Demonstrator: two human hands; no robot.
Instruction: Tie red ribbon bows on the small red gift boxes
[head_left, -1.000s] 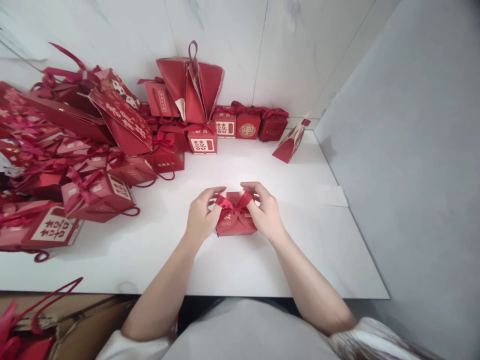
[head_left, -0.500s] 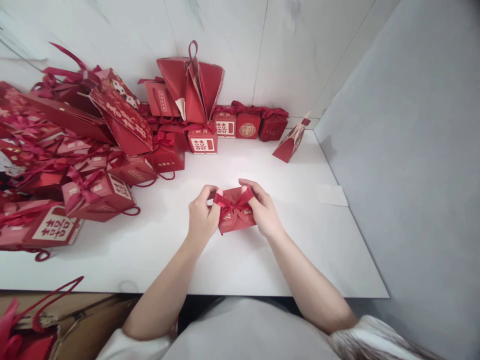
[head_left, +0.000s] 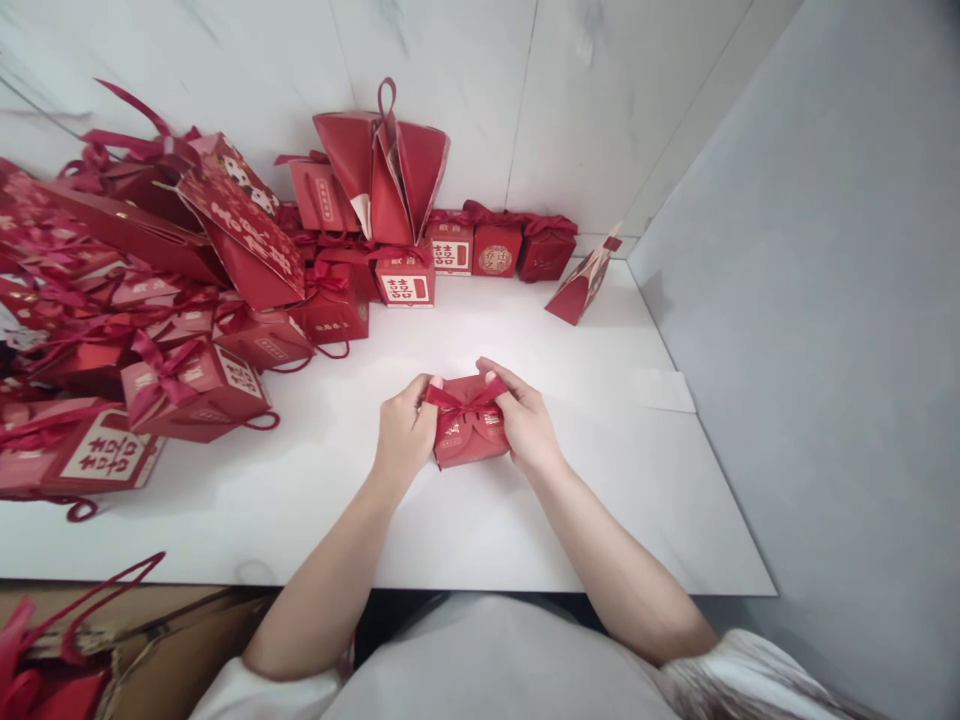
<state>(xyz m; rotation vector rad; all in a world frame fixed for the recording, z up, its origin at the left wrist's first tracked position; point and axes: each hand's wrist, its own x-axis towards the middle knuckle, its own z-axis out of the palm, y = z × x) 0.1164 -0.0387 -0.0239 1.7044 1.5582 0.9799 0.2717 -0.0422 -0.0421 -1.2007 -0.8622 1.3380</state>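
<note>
Head view, steeply down, near table

Over the last second the small red box has tipped, its top now leaning toward the left hand. The ribbon bow has been drawn flatter and tighter across the top. The right hand has closed in slightly, both grips pinching the ribbon ends.

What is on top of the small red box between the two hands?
A red ribbon bow lies on the box; both hands pinch its ends. Inside is hidden.
</note>
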